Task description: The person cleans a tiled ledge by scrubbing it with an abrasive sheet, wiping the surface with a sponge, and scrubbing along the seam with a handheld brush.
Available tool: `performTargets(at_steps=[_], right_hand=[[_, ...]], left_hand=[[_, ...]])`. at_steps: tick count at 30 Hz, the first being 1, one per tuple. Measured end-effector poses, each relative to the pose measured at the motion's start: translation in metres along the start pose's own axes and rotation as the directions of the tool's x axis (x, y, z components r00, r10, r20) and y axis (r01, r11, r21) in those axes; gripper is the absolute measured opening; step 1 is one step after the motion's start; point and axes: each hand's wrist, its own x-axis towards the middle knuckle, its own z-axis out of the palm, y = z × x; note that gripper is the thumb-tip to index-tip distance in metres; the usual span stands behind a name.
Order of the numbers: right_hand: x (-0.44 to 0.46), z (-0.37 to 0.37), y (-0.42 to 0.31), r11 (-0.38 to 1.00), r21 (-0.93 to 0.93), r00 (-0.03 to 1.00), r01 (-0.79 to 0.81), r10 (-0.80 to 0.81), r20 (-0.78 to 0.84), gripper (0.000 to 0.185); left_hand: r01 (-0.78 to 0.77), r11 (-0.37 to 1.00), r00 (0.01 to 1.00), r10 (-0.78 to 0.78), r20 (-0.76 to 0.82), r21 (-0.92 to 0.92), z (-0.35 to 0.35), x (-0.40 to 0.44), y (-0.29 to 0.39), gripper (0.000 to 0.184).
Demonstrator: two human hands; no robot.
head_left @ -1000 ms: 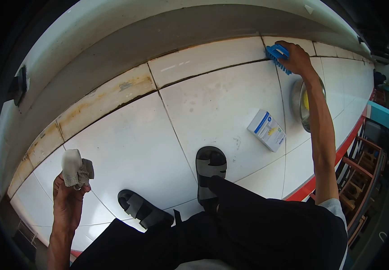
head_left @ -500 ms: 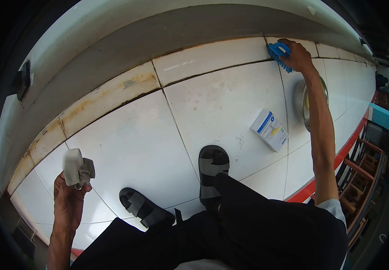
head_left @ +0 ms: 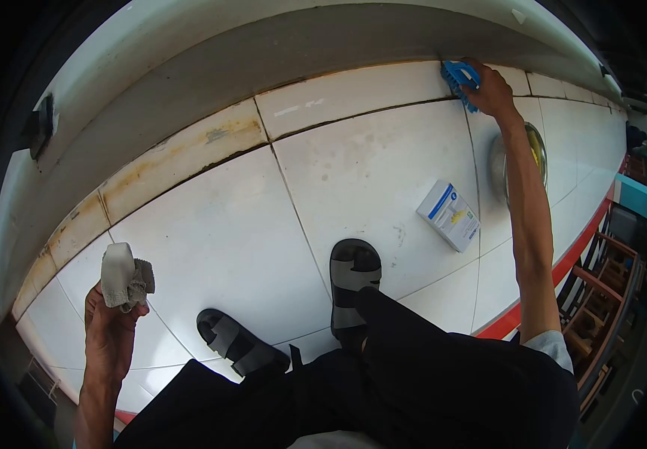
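My right hand (head_left: 494, 91) is wrapped around the handle of a blue scrub brush (head_left: 458, 76). Its bristles press on the white skirting tile (head_left: 361, 88) and the joint by the floor, at the upper right. At the lower left, my left hand (head_left: 111, 329) holds a bunched grey cloth (head_left: 139, 283) up over the floor tiles. A pale, rounded piece (head_left: 119, 263) sticks up beside the cloth in the same grip; its kind I cannot make out. Brown stains and dark grout mark the skirting tiles (head_left: 144, 177) on the left.
A white and blue box (head_left: 449, 216) lies on the white floor tiles (head_left: 368, 194). Partly behind my right forearm stands a metal bowl (head_left: 498, 168) with something yellow inside. My sandalled feet (head_left: 355, 280) are at the bottom middle. Wooden furniture (head_left: 600, 307) stands beyond the red edge (head_left: 503, 320).
The brush in my right hand has shifted slightly up and left along the tile joint. My left hand has risen a little with the cloth.
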Motion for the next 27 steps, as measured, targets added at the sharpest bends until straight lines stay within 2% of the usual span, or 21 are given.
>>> performTargets(at_steps=[1, 3, 4, 5, 6, 7, 8, 10, 11, 13, 14, 16, 20, 22, 23, 26, 27], right_hand=[[0.001, -0.005, -0.002, 1.000, 0.003, 1.000, 0.001, -0.001, -0.004, 0.056], [-0.002, -0.018, -0.001, 0.987, -0.140, 0.993, 0.078, -0.065, 0.094, 0.057], [-0.001, -0.017, 0.001, 0.986, -0.146, 0.994, 0.076, -0.063, 0.090, 0.057], [0.000, -0.011, 0.001, 0.991, -0.121, 0.998, 0.055, -0.055, 0.005, 0.058], [0.002, -0.005, 0.000, 0.995, -0.090, 0.996, 0.039, -0.046, -0.078, 0.058], [0.003, -0.004, 0.002, 0.996, -0.085, 0.996, 0.041, -0.047, -0.076, 0.058], [0.002, -0.005, 0.006, 0.994, -0.094, 0.999, 0.054, -0.054, 0.002, 0.059], [0.003, -0.021, -0.001, 0.990, -0.129, 0.986, 0.057, -0.036, 0.165, 0.058], [0.002, -0.020, -0.001, 0.990, -0.132, 0.986, 0.055, -0.033, 0.166, 0.058], [0.006, -0.017, 0.000, 0.999, -0.051, 1.000, 0.017, -0.017, 0.000, 0.057], [0.007, -0.016, 0.000, 0.999, -0.050, 1.000, 0.022, -0.022, 0.003, 0.057], [0.006, -0.012, 0.005, 1.000, 0.005, 0.990, 0.004, -0.005, 0.142, 0.056], [0.010, -0.012, 0.016, 0.990, -0.090, 0.987, 0.107, -0.095, 0.128, 0.058], [0.010, -0.003, 0.011, 0.999, -0.030, 1.000, 0.025, -0.025, -0.007, 0.056], [0.007, -0.002, 0.009, 0.999, -0.024, 1.000, 0.022, -0.022, -0.004, 0.056], [0.008, -0.017, 0.006, 0.999, 0.016, 0.969, 0.032, -0.035, 0.245, 0.055], [0.011, -0.014, 0.009, 0.999, 0.014, 0.970, 0.032, -0.034, 0.242, 0.055]], left_hand=[[-0.021, 1.000, 1.000, 0.021, -0.004, 0.003, 0.000, 0.000, 0.000, 0.044], [-0.017, 1.000, 1.000, 0.017, 0.005, 0.001, 0.003, 0.000, 0.004, 0.044], [-0.014, 1.000, 1.000, 0.014, 0.010, -0.010, 0.006, 0.001, 0.003, 0.043], [-0.015, 1.000, 1.000, 0.015, 0.010, -0.015, 0.012, 0.002, 0.003, 0.043], [-0.026, 0.999, 0.995, 0.022, -0.093, -0.042, 0.019, 0.002, 0.003, 0.046], [-0.039, 0.997, 0.980, 0.026, -0.196, -0.063, 0.022, 0.002, 0.004, 0.048], [-0.035, 0.998, 0.980, 0.023, -0.199, -0.058, 0.017, 0.000, 0.004, 0.048], [-0.028, 1.000, 0.999, 0.028, 0.020, -0.015, 0.005, 0.000, 0.002, 0.044], [-0.027, 0.999, 0.999, 0.028, 0.023, -0.017, 0.006, 0.000, 0.003, 0.044], [-0.023, 1.000, 1.000, 0.023, 0.015, -0.009, 0.008, 0.001, 0.003, 0.044], [-0.020, 1.000, 1.000, 0.021, 0.010, -0.011, 0.011, 0.001, 0.002, 0.044], [-0.049, 0.996, 0.989, 0.038, -0.141, -0.070, 0.018, 0.001, 0.003, 0.049], [-0.056, 0.996, 0.991, 0.047, -0.124, -0.075, 0.022, 0.002, 0.005, 0.051], [-0.028, 0.998, 0.993, 0.022, -0.119, -0.051, 0.020, 0.000, 0.005, 0.053], [-0.025, 0.999, 0.993, 0.019, -0.120, -0.045, 0.020, -0.001, 0.005, 0.053], [-0.057, 0.997, 0.989, 0.050, -0.136, -0.047, 0.021, -0.001, 0.004, 0.054], [-0.050, 0.998, 0.993, 0.045, -0.111, -0.044, 0.022, 0.000, 0.006, 0.054]])
